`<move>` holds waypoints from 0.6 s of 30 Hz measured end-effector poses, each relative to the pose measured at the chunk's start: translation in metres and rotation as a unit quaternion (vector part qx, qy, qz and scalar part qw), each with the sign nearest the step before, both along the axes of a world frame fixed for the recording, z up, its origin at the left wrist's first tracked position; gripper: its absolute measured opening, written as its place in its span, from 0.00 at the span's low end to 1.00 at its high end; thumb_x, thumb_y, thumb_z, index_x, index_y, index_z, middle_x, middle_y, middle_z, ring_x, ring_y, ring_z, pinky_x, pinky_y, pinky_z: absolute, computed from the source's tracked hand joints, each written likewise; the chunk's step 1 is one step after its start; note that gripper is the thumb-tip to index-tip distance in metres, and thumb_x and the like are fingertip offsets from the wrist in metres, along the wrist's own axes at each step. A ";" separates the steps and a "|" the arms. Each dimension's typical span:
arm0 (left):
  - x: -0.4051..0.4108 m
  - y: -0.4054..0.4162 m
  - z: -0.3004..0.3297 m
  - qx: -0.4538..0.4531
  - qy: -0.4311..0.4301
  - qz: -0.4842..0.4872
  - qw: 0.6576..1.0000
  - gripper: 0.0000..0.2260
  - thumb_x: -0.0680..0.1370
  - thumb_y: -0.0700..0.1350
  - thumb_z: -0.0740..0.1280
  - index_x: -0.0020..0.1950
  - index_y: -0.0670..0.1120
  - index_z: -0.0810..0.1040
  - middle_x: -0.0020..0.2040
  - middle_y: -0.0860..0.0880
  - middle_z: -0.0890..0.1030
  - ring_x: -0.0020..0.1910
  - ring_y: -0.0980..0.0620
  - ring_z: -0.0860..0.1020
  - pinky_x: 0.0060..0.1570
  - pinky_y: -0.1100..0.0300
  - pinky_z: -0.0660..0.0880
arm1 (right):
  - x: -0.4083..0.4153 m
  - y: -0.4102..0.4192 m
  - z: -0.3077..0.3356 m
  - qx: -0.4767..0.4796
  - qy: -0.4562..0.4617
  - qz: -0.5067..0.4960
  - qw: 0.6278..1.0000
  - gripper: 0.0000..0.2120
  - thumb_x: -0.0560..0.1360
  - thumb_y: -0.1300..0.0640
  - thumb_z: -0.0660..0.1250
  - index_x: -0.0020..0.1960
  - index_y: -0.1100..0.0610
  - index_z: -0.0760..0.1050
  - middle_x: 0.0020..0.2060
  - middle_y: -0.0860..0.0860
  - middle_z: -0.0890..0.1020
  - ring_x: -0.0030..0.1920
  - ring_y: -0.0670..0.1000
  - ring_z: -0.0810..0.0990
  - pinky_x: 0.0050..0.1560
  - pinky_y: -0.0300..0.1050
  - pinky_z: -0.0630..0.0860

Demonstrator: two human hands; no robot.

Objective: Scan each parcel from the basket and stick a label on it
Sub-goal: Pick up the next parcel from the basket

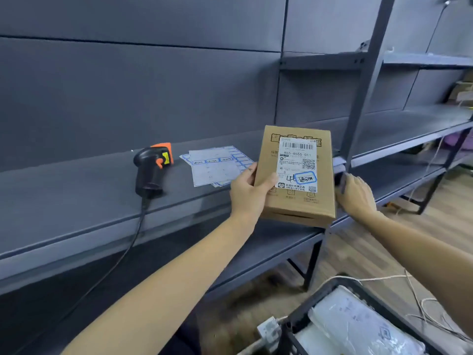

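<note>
Holding the parcel [294, 175] above the shelf [76, 201] edge in the left hand [249, 193], thumb across its face, blue label already on. Right hand [354, 192] curled round a dark object at the shelf; cannot tell what. Best set down flat, clear of label sheets [215, 165] and scanner [151, 170], then back to the basket [332, 285].

Dark grey shelf [76, 201] with scanning gear lying on it

A black and orange barcode scanner [152, 168] rests on the shelf, its cable running over the front edge. Just to its right lie label sheets [215, 167] with blue-bordered stickers, overlapping one another, near the shelf's upright post [363, 85].
</note>
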State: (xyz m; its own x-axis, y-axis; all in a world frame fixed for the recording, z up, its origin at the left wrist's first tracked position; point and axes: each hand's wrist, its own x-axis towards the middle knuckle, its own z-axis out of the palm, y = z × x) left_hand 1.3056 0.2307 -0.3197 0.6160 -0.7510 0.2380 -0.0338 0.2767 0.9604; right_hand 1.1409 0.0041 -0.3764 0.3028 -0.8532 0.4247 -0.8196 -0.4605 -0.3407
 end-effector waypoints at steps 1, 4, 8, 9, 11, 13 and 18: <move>-0.010 -0.007 -0.009 0.009 -0.006 -0.014 1.000 0.16 0.73 0.41 0.73 0.61 0.46 0.79 0.54 0.55 0.83 0.53 0.60 0.81 0.54 0.65 0.76 | -0.011 -0.002 -0.011 0.003 0.000 -0.011 1.000 0.12 0.74 0.61 0.64 0.55 0.67 0.71 0.51 0.66 0.78 0.54 0.65 0.74 0.54 0.56 0.69; -0.037 -0.022 -0.036 0.030 -0.014 -0.055 0.998 0.13 0.74 0.40 0.73 0.56 0.50 0.79 0.52 0.57 0.83 0.52 0.62 0.81 0.54 0.65 0.76 | -0.042 -0.004 -0.052 0.024 -0.005 -0.052 0.998 0.18 0.75 0.63 0.63 0.63 0.69 0.69 0.57 0.67 0.76 0.59 0.65 0.73 0.58 0.57 0.68; -0.066 -0.034 -0.077 0.074 -0.029 -0.097 0.992 0.15 0.73 0.40 0.73 0.57 0.52 0.78 0.51 0.58 0.83 0.52 0.61 0.81 0.54 0.63 0.77 | -0.080 -0.004 -0.115 0.086 -0.017 -0.082 0.993 0.15 0.74 0.63 0.65 0.60 0.64 0.72 0.56 0.63 0.78 0.57 0.63 0.74 0.56 0.55 0.70; -0.073 -0.036 -0.088 0.086 -0.031 -0.106 0.990 0.15 0.73 0.40 0.73 0.57 0.53 0.78 0.52 0.57 0.83 0.53 0.59 0.81 0.55 0.61 0.77 | -0.090 -0.003 -0.132 0.097 -0.017 -0.086 0.991 0.14 0.73 0.62 0.66 0.58 0.64 0.72 0.55 0.62 0.78 0.56 0.62 0.75 0.55 0.53 0.71; -0.086 -0.036 -0.111 0.113 -0.036 -0.127 0.985 0.15 0.74 0.40 0.73 0.56 0.54 0.77 0.52 0.56 0.83 0.53 0.59 0.81 0.54 0.61 0.77 | -0.108 0.000 -0.164 0.128 -0.022 -0.088 0.988 0.14 0.72 0.62 0.67 0.57 0.63 0.72 0.54 0.61 0.78 0.54 0.61 0.75 0.52 0.51 0.70; -0.100 -0.036 -0.137 0.142 -0.040 -0.148 0.978 0.15 0.73 0.40 0.73 0.54 0.56 0.77 0.50 0.59 0.83 0.51 0.61 0.81 0.52 0.63 0.77 | -0.127 0.009 -0.192 0.169 -0.039 -0.101 0.980 0.17 0.72 0.61 0.66 0.60 0.63 0.71 0.55 0.61 0.78 0.54 0.61 0.74 0.53 0.52 0.71; -0.126 -0.038 -0.205 0.238 -0.027 -0.174 0.955 0.15 0.73 0.39 0.73 0.53 0.57 0.76 0.47 0.60 0.82 0.48 0.64 0.81 0.52 0.62 0.79 | -0.159 0.050 -0.251 0.270 -0.146 -0.133 0.942 0.20 0.75 0.57 0.64 0.65 0.60 0.70 0.59 0.54 0.78 0.60 0.55 0.76 0.60 0.55 0.74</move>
